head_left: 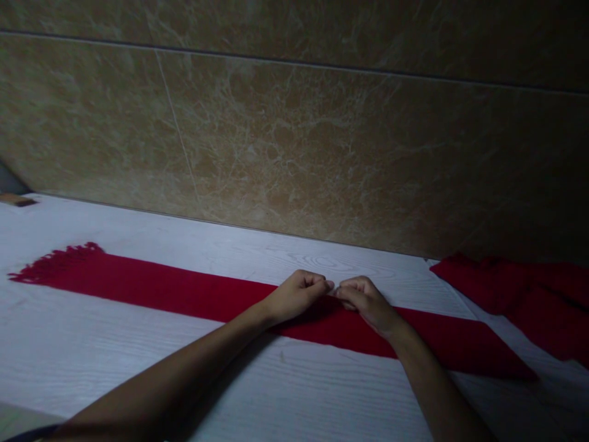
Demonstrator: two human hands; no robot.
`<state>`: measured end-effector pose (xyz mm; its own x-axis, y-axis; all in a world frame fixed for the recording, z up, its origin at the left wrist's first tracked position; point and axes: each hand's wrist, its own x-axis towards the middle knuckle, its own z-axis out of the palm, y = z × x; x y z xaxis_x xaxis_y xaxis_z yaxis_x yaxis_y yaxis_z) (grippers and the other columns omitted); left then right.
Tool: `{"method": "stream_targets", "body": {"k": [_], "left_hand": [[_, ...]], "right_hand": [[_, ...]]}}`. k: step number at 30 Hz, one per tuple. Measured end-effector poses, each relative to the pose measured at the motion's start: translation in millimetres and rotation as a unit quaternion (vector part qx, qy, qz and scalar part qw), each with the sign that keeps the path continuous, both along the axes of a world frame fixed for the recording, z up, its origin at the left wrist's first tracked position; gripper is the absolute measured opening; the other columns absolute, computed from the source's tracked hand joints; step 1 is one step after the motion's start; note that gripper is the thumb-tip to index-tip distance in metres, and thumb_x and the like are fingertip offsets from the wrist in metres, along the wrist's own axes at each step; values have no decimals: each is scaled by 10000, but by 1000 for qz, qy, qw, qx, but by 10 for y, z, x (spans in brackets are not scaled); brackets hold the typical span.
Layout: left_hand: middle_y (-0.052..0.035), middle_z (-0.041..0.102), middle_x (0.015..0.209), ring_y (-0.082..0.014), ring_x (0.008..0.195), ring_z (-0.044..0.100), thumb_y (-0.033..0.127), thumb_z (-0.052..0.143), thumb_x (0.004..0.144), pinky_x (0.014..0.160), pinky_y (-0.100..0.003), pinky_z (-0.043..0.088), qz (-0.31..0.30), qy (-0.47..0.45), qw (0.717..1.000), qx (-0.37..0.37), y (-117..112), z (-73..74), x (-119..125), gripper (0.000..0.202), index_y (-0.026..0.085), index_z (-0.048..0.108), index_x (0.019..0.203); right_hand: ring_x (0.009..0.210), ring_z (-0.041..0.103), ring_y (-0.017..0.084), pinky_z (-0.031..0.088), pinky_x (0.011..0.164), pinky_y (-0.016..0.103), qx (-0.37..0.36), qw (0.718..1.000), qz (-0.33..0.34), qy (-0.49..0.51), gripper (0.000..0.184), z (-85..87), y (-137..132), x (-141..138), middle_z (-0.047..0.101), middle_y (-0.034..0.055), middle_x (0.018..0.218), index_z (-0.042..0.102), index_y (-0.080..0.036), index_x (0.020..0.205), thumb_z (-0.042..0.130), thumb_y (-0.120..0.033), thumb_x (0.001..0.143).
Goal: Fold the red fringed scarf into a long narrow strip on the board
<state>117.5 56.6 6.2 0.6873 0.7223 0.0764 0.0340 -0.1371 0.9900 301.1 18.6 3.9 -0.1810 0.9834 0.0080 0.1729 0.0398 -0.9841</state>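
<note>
A long red scarf (170, 283) lies flat across the white wood-grain table, with a knotted fringe (62, 263) at its left end. Over the scarf's middle, near its far edge, my left hand (298, 296) is closed in a pinch, thumb pointing right. My right hand (365, 302) faces it, also pinched, with its fingertips close to the left thumb. Anything between the fingertips is too small and dim to make out. Whether the fingers touch the cloth below is unclear.
More red cloth (519, 294) lies bunched on the right. A brown marbled tile wall (276, 147) rises behind the white table (115, 350). A small brown wooden piece (17, 199) sits at the far left. The light is dim.
</note>
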Motion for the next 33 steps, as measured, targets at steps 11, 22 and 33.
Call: {"method": "stream_targets", "body": {"k": [11, 22, 33], "left_hand": [[89, 303, 533, -83, 516, 225, 633, 544, 850, 503, -257, 192, -7, 27, 1000, 0, 26, -59, 7, 513, 224, 380, 586], [82, 322, 536, -87, 524, 247, 581, 507, 867, 506, -259, 202, -19, 36, 999, 12, 43, -66, 4, 460, 217, 405, 605], [87, 309, 533, -79, 518, 236, 591, 510, 856, 507, -250, 197, -15, 37, 999, 11, 33, -57, 10, 475, 218, 381, 591]], "right_hand": [[460, 157, 77, 127, 478, 308, 14, 1000, 15, 14, 424, 13, -24, 12, 238, -83, 440, 302, -260, 450, 596, -432, 702], [458, 154, 78, 126, 470, 297, -3, 999, 31, 23, 432, -10, -7, -4, 240, -88, 440, 306, -260, 462, 613, -423, 718], [462, 155, 77, 128, 479, 298, -4, 999, 35, 31, 436, -28, 3, 17, 242, -89, 442, 311, -256, 461, 619, -425, 718]]}}
